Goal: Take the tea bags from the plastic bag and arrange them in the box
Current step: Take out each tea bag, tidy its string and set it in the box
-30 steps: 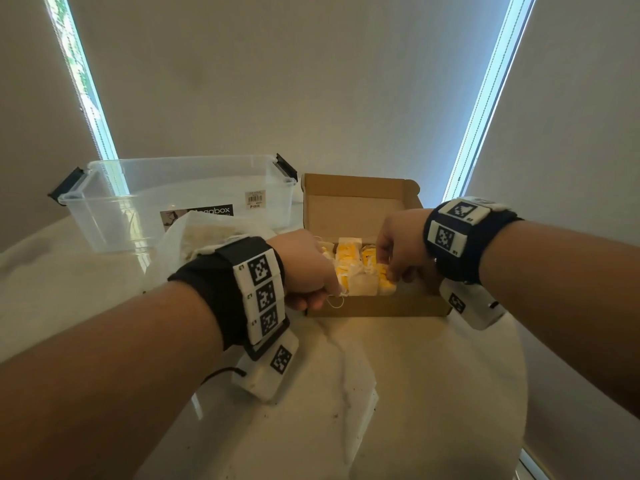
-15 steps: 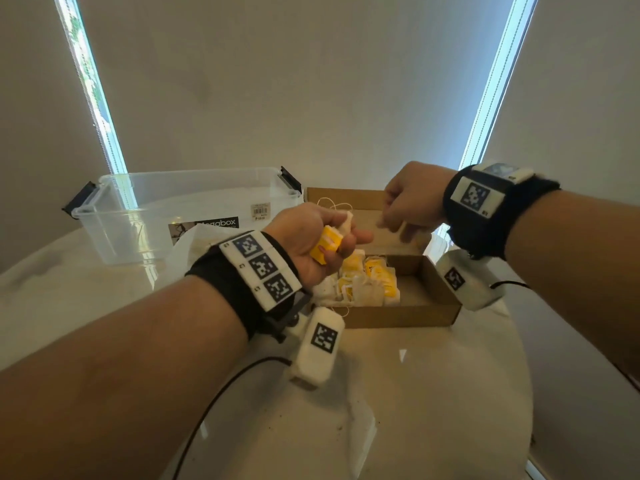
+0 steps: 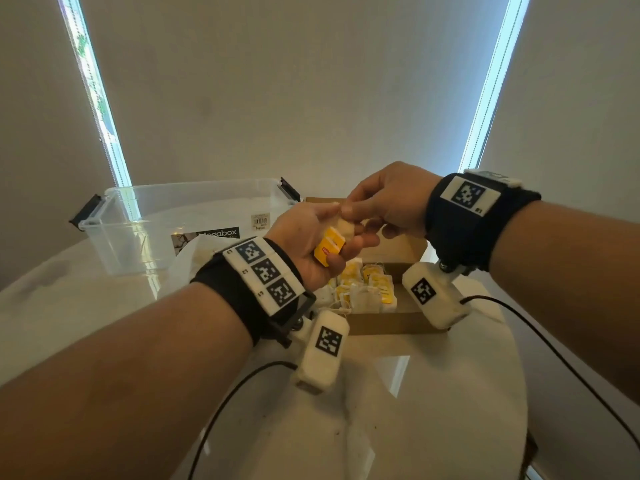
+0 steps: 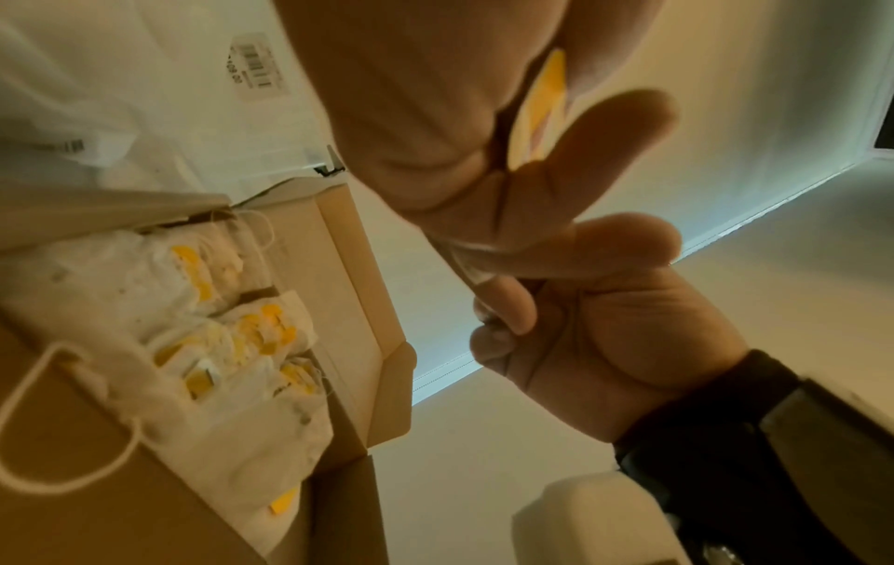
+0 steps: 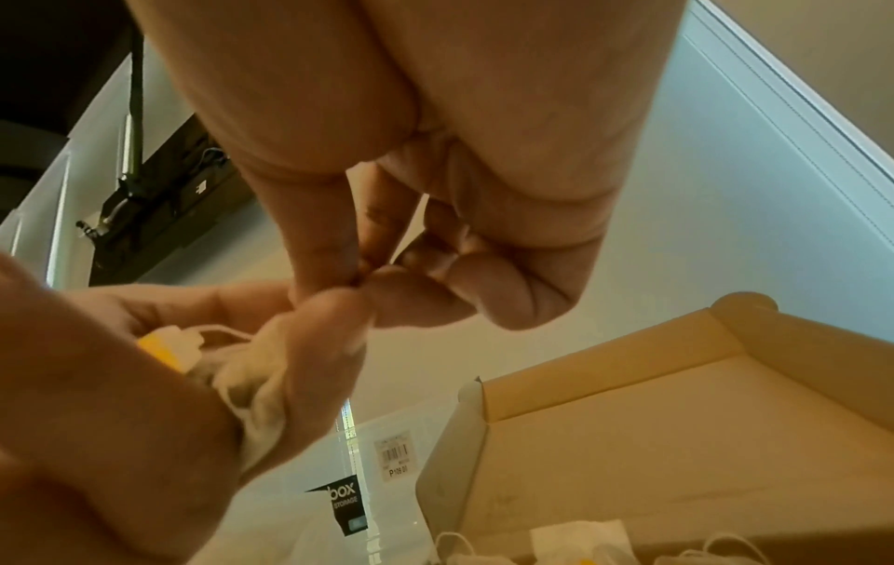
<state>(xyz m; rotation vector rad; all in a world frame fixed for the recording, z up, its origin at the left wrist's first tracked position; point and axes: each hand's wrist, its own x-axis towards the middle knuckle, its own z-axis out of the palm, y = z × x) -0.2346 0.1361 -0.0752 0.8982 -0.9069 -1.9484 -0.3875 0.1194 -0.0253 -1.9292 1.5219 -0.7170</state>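
Observation:
My left hand (image 3: 306,233) is raised palm up above the cardboard box (image 3: 391,322) and holds a small bunch of tea bags (image 3: 343,225) with a yellow tag (image 3: 329,249). My right hand (image 3: 381,206) meets it from the right, thumb and forefinger pinching the top of one tea bag. The right wrist view shows those fingertips (image 5: 368,279) pressed together against the cream tea bag (image 5: 242,378). Several tea bags (image 3: 363,289) lie in the box's left half (image 4: 232,336). The white plastic bag (image 3: 194,258) lies left of the box, partly behind my left wrist.
A clear plastic storage container (image 3: 166,220) with black clips stands at the back left of the round white table (image 3: 433,393). The box's lid flap (image 5: 605,367) stands open at the back. Wrist camera cables (image 3: 540,327) trail over the table's right side.
Both hands have lifted out of the box. My left hand turned palm up with tea bags in it, and my right hand came across to pinch one.

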